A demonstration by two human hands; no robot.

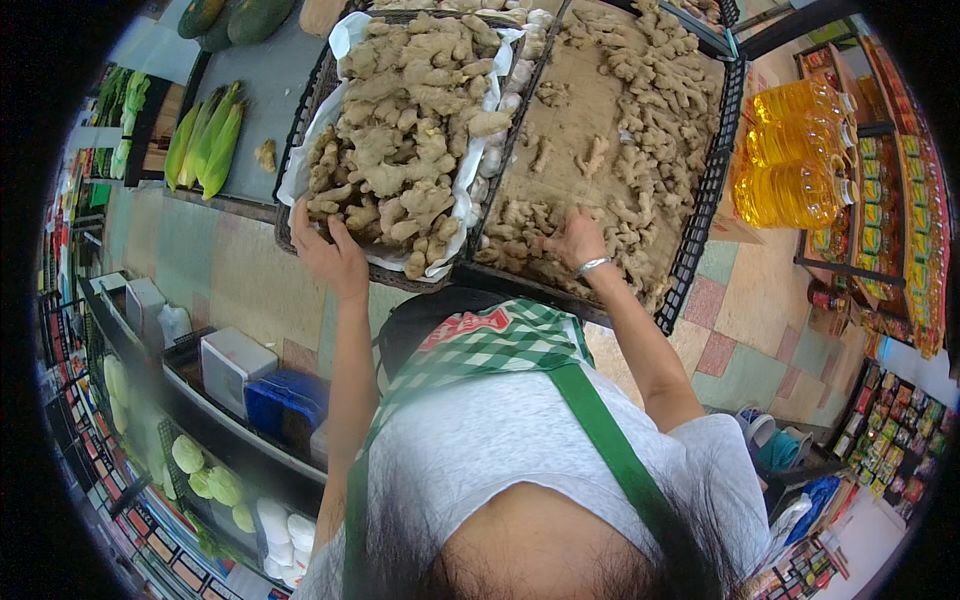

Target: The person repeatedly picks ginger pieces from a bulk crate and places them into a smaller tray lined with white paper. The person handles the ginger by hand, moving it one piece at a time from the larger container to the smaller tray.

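My left hand (334, 255) rests at the near left corner of a dark woven basket (302, 124) lined with white paper. Its thumb and fingers are spread around the edge of the large ginger roots (397, 150) heaped there; whether it grips one is hidden. My right hand (581, 241), with a silver bracelet (592, 265) at the wrist, reaches into the neighbouring black-edged tray (701, 240). The fingertips touch smaller ginger pieces (517, 232) near its front, and I cannot see whether any is held. More small ginger (660, 127) is piled along that tray's right side.
Garlic bulbs (491, 161) lie between basket and tray. Corn cobs (206, 142) and a small ginger piece (265, 155) sit on the grey shelf at left. Large oil bottles (791, 191) stand on a carton at right. Behind on the left are a blue crate (289, 401) and cabbages (214, 480).
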